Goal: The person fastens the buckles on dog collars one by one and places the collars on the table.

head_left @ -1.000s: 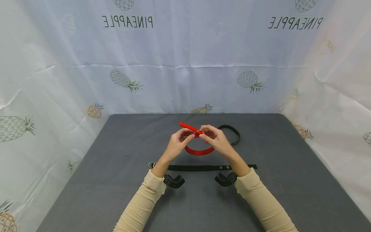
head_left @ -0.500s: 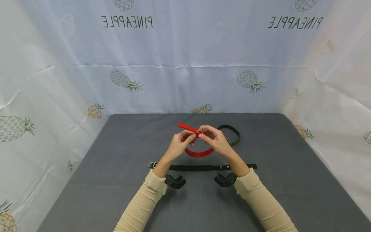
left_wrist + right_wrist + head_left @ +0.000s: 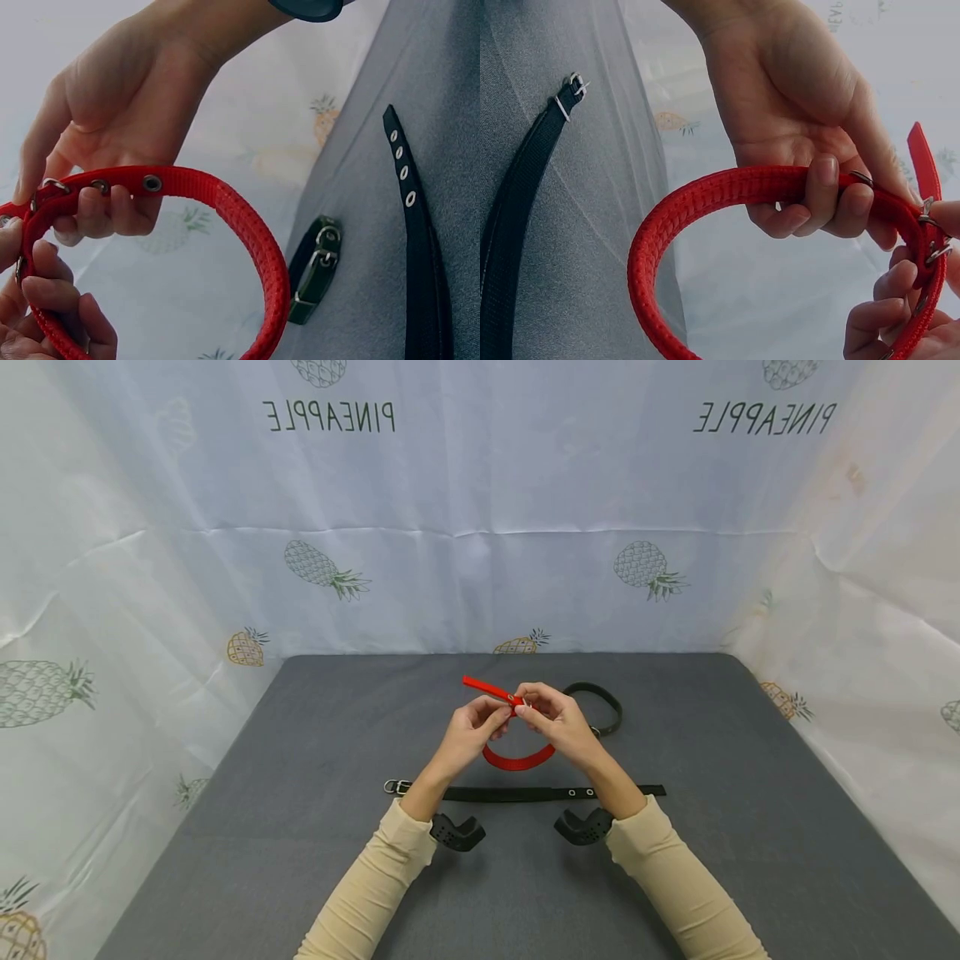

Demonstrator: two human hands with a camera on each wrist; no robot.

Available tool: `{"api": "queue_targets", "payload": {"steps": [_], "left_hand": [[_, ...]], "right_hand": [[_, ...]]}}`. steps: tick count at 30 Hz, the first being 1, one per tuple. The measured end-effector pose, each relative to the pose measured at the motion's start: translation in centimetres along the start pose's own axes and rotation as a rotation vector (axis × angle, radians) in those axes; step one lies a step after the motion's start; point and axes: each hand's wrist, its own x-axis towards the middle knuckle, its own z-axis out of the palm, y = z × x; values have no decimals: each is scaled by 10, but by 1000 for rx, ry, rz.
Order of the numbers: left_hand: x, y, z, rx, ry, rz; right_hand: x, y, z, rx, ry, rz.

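Three collars: one red collar [image 3: 517, 758], two black collars [image 3: 540, 793]

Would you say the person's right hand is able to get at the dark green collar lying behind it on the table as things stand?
Probably yes: the dark green collar lies uncovered just beyond the right hand, but that hand grips the red collar and would have to let go.

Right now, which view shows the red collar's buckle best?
The right wrist view: the red collar's buckle sits close up between the fingers. The head view shows it tiny; the left wrist view catches only a sliver at the frame's left edge.
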Motion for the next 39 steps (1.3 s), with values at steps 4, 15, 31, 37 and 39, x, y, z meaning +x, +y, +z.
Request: {"api": "queue_targets", "payload": {"steps": [4, 15, 31, 37, 39], "left_hand": [[0, 0, 1, 10, 12, 1], [-1, 2, -2, 27, 12, -39], [-1, 6, -8, 20, -21, -90], [-1, 5, -7, 36, 25, -94], [-1, 5, -7, 44, 39, -103]], "right_hand": [[0, 1, 1, 1, -1, -2], [-2, 1, -1, 23, -46, -31], [-1, 0, -3, 12, -78, -2], [-1, 2, -2, 31, -77, 14], [-1, 3, -1, 48, -73, 22]]}}
